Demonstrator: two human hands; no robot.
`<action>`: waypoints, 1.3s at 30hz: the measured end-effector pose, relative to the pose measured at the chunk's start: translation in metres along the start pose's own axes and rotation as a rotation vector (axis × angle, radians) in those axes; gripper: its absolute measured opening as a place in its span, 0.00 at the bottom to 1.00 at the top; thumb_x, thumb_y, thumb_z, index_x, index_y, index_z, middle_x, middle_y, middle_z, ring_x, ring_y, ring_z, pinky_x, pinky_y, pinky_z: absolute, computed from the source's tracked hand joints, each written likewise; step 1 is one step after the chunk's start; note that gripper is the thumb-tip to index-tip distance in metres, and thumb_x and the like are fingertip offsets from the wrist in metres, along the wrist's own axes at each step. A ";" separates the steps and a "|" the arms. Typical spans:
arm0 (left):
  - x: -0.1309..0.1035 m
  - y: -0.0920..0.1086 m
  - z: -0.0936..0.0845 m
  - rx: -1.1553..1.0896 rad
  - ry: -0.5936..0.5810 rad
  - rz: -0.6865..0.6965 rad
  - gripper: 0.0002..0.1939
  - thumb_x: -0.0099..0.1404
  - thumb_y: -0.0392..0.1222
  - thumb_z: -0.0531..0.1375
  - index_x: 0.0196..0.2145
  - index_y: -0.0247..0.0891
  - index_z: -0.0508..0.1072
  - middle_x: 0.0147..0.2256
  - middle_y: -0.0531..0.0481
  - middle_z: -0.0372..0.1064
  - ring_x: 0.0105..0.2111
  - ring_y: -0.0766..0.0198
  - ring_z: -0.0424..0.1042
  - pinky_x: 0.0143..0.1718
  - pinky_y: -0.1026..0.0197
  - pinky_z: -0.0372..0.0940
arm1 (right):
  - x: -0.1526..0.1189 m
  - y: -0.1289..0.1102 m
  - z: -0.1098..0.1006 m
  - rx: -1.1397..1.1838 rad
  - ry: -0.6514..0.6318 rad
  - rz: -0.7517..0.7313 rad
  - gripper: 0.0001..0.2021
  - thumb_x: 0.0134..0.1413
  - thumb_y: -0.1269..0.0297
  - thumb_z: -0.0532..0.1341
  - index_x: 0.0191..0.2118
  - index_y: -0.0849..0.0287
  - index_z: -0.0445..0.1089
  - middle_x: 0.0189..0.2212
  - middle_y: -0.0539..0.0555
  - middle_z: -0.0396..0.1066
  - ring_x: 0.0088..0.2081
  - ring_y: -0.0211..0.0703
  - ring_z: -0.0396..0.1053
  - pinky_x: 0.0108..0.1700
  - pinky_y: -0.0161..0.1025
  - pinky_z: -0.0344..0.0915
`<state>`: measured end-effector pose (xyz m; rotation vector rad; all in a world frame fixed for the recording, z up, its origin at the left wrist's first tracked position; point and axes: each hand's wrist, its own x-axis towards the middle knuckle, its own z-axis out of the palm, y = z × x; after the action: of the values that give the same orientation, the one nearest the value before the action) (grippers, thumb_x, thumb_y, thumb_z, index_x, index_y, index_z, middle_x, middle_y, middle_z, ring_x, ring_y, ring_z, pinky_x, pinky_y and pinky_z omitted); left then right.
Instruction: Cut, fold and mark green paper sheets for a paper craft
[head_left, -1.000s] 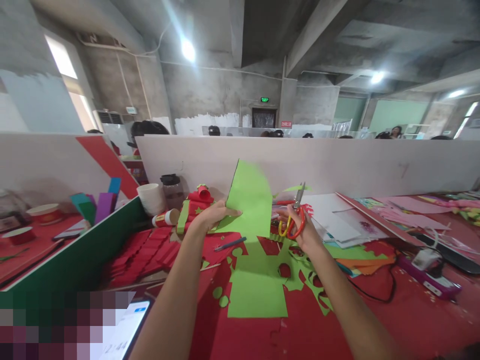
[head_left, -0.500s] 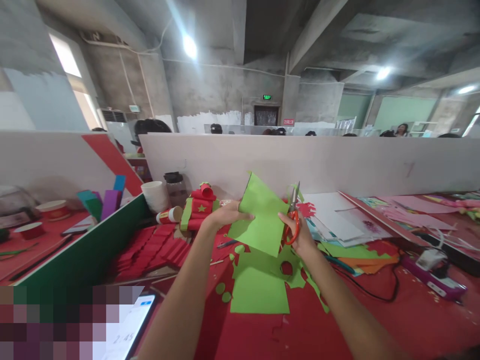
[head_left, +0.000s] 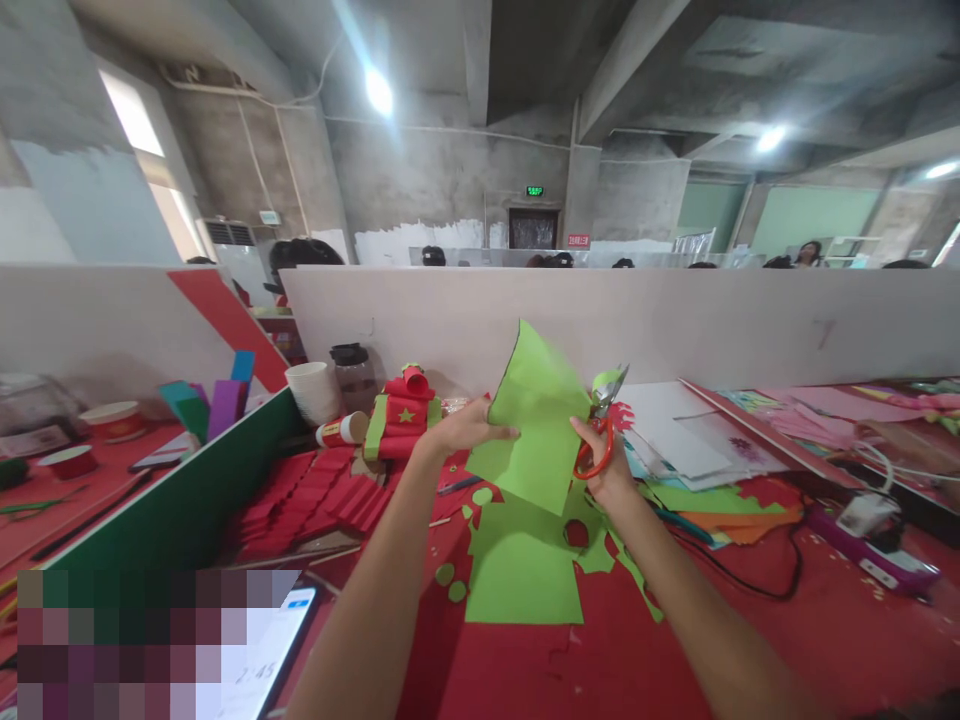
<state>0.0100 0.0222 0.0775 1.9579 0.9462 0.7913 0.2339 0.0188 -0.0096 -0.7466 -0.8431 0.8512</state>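
While the left hand (head_left: 469,430) is pinching the left edge of a green paper sheet (head_left: 536,425) between thumb and fingers, the right hand (head_left: 604,470) is gripping red-handled scissors (head_left: 598,440) through the loops, grip closed around the handles. Blades are pointing up at the sheet's right edge; they're blurred, so I cannot tell how far they're parted. Sheet is being held up in the air, tilted, above the bench (head_left: 675,640), between both hands. Directly below it, a larger green sheet with cut-outs (head_left: 521,575) is lying flat on the red bench cover, with small green scraps (head_left: 450,582) just beside its left edge. Left of the hands, a red-and-green paper model with a star (head_left: 401,415) is standing near a white paper cup (head_left: 309,392) and a dark-lidded jar (head_left: 351,375). Red folded strips (head_left: 300,500) are lying in front of those. Right of the scissors, white sheets (head_left: 675,430) are stacking up against the white divider (head_left: 675,320), and a purple power strip (head_left: 870,545) is sitting well apart at the far right. A phone screen (head_left: 262,660) is showing at bottom left.
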 end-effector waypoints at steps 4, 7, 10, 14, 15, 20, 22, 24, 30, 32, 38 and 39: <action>-0.004 0.005 0.000 -0.012 -0.004 -0.006 0.12 0.50 0.45 0.69 0.33 0.39 0.79 0.33 0.48 0.77 0.34 0.58 0.75 0.37 0.59 0.69 | -0.006 -0.007 0.004 -0.032 -0.018 -0.039 0.18 0.36 0.62 0.73 0.28 0.54 0.61 0.24 0.44 0.64 0.29 0.42 0.66 0.39 0.42 0.65; -0.005 0.009 0.001 0.005 -0.012 -0.004 0.14 0.51 0.47 0.69 0.34 0.38 0.80 0.35 0.47 0.77 0.35 0.57 0.74 0.38 0.59 0.68 | -0.008 -0.013 0.009 -0.048 -0.042 -0.110 0.17 0.37 0.62 0.72 0.32 0.54 0.64 0.26 0.45 0.66 0.33 0.43 0.68 0.42 0.43 0.66; -0.005 0.010 0.003 -0.013 -0.007 -0.003 0.14 0.52 0.48 0.68 0.35 0.38 0.79 0.34 0.47 0.77 0.34 0.56 0.75 0.36 0.59 0.68 | -0.008 -0.015 0.011 -0.033 -0.076 -0.153 0.18 0.40 0.62 0.71 0.38 0.54 0.67 0.33 0.48 0.71 0.36 0.44 0.70 0.45 0.44 0.66; -0.002 0.007 0.009 -0.095 0.053 0.006 0.16 0.53 0.47 0.68 0.39 0.38 0.78 0.36 0.46 0.77 0.35 0.56 0.75 0.37 0.58 0.68 | -0.006 -0.014 0.009 -0.027 -0.024 -0.200 0.20 0.42 0.61 0.70 0.42 0.55 0.68 0.37 0.50 0.73 0.38 0.44 0.71 0.47 0.44 0.66; -0.001 0.006 0.011 -0.128 0.070 0.013 0.17 0.53 0.48 0.68 0.40 0.38 0.78 0.37 0.45 0.77 0.36 0.56 0.75 0.38 0.58 0.68 | -0.005 -0.013 0.007 -0.034 0.009 -0.220 0.20 0.42 0.61 0.70 0.42 0.55 0.68 0.37 0.50 0.73 0.38 0.43 0.71 0.46 0.44 0.66; 0.012 -0.004 0.019 -0.352 0.200 0.054 0.21 0.55 0.48 0.68 0.45 0.37 0.75 0.39 0.44 0.76 0.36 0.60 0.75 0.37 0.61 0.68 | 0.003 -0.016 -0.003 -0.104 0.207 -0.341 0.18 0.43 0.59 0.70 0.39 0.56 0.66 0.33 0.48 0.71 0.33 0.40 0.69 0.40 0.39 0.66; 0.020 -0.008 0.024 -0.462 0.280 0.049 0.21 0.55 0.47 0.69 0.44 0.36 0.74 0.37 0.45 0.76 0.34 0.63 0.74 0.35 0.64 0.67 | 0.007 -0.019 -0.008 -0.103 0.282 -0.374 0.17 0.43 0.59 0.70 0.37 0.55 0.64 0.27 0.44 0.65 0.25 0.37 0.63 0.32 0.37 0.63; 0.028 -0.009 0.034 -0.630 0.305 0.069 0.20 0.55 0.45 0.69 0.44 0.36 0.74 0.37 0.47 0.74 0.33 0.66 0.73 0.35 0.66 0.67 | 0.011 -0.022 -0.013 -0.087 0.344 -0.390 0.17 0.44 0.59 0.70 0.36 0.53 0.61 0.23 0.41 0.59 0.20 0.35 0.55 0.25 0.35 0.57; 0.042 0.006 0.089 -1.067 0.401 -0.050 0.12 0.55 0.38 0.70 0.34 0.37 0.71 0.31 0.51 0.72 0.26 0.72 0.71 0.30 0.69 0.67 | 0.021 -0.031 -0.023 -0.117 0.425 -0.501 0.19 0.46 0.54 0.68 0.38 0.53 0.59 0.27 0.44 0.60 0.24 0.37 0.58 0.26 0.35 0.57; 0.043 0.010 0.108 -1.123 0.449 -0.097 0.15 0.54 0.40 0.71 0.34 0.38 0.69 0.30 0.52 0.72 0.24 0.71 0.71 0.27 0.69 0.67 | 0.021 -0.033 -0.021 -0.123 0.439 -0.507 0.19 0.46 0.53 0.68 0.39 0.53 0.60 0.28 0.46 0.62 0.26 0.38 0.61 0.29 0.36 0.60; 0.042 0.017 0.136 -1.212 0.447 -0.061 0.18 0.54 0.44 0.70 0.40 0.34 0.73 0.40 0.39 0.77 0.39 0.53 0.78 0.40 0.54 0.73 | 0.008 -0.036 -0.008 -0.113 0.425 -0.445 0.18 0.46 0.55 0.68 0.39 0.55 0.62 0.30 0.49 0.66 0.30 0.42 0.67 0.34 0.39 0.66; 0.042 0.017 0.136 -1.201 0.462 -0.053 0.18 0.54 0.44 0.70 0.40 0.33 0.74 0.41 0.38 0.77 0.40 0.52 0.78 0.41 0.53 0.73 | 0.006 -0.036 -0.006 -0.120 0.409 -0.433 0.18 0.47 0.54 0.67 0.40 0.55 0.62 0.29 0.50 0.67 0.31 0.43 0.68 0.34 0.40 0.66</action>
<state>0.1447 -0.0030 0.0345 0.7124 0.5154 1.3833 0.2533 0.0062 0.0187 -0.7717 -0.6549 0.2491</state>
